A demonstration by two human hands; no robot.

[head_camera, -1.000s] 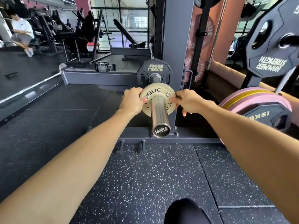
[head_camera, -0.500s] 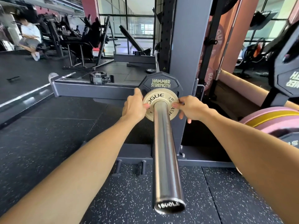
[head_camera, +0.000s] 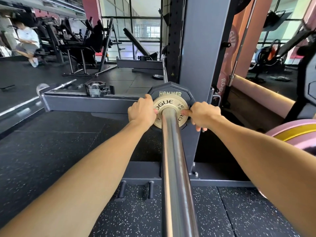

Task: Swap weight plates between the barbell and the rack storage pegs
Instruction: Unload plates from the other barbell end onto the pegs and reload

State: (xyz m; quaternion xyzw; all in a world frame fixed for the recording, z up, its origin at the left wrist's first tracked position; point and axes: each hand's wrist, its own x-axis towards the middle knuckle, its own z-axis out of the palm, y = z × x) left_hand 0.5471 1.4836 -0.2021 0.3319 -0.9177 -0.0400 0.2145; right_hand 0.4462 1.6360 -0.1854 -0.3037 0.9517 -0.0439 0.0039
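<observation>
Weight plate, small round pale-gold metal disc (head_camera: 168, 110), raised lettering: seated on smooth chrome barbell sleeve (head_camera: 174, 168), flush against black angular rubber-coated plate (head_camera: 168, 90) behind it. Left hand (head_camera: 141, 112) and right hand (head_camera: 203, 115) curl closed on its rim (swap apparently midway). Pink-and-yellow stored plates (head_camera: 294, 134) right of sleeve.

This is a commercial gym. A grey steel power rack upright (head_camera: 203, 48) stands on black speckled rubber flooring (head_camera: 248, 211), and a chrome barbell sleeve (head_camera: 174, 168) carries a small gold plate (head_camera: 168, 103) marked "ROGUE" against a black plate (head_camera: 169, 90) marked "HAMMER". Pink and yellow bumper plates (head_camera: 297, 134) sit at the right edge. Behind are an incline bench (head_camera: 136, 40), black exercise machines (head_camera: 80, 43), a wall mirror and large windows (head_camera: 145, 23). A person in a white shirt (head_camera: 27, 40) sits among the machines.
</observation>
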